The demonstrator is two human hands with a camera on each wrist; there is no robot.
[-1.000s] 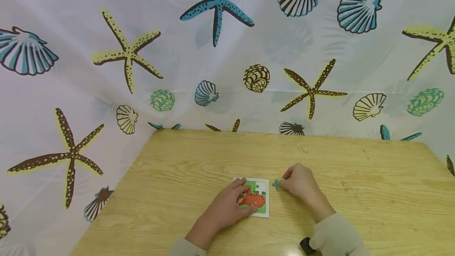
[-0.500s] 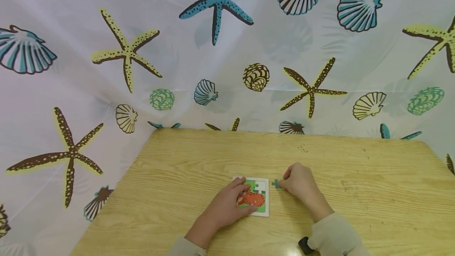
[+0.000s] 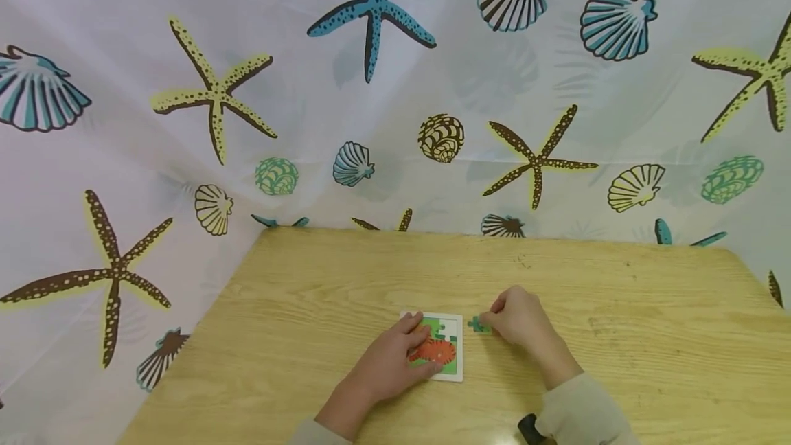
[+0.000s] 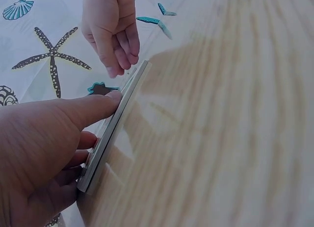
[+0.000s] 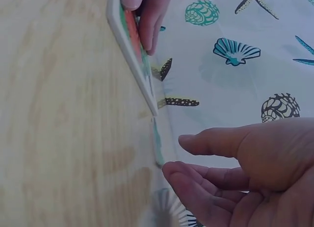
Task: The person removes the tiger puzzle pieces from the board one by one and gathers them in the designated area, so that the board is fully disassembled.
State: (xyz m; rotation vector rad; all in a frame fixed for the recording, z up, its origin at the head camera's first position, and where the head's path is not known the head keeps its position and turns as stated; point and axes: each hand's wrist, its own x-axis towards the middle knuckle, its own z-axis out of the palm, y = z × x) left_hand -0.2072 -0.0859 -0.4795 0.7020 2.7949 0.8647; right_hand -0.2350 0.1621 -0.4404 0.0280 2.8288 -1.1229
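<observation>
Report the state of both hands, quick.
Left hand: open, resting on the puzzle.
Right hand: open, thumb and index apart, at the loose piece; contact can't be told.

Puzzle board [image 3: 440,351] on table [image 3: 309,294]; loose piece [image 3: 478,324] just right of board; cloth [image 3: 395,115] behind table.

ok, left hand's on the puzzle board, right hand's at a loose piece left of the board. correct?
Side is wrong: the head view shows the loose piece right of the puzzle board. Rest stands: left hand on the board, right hand at the piece.
</observation>
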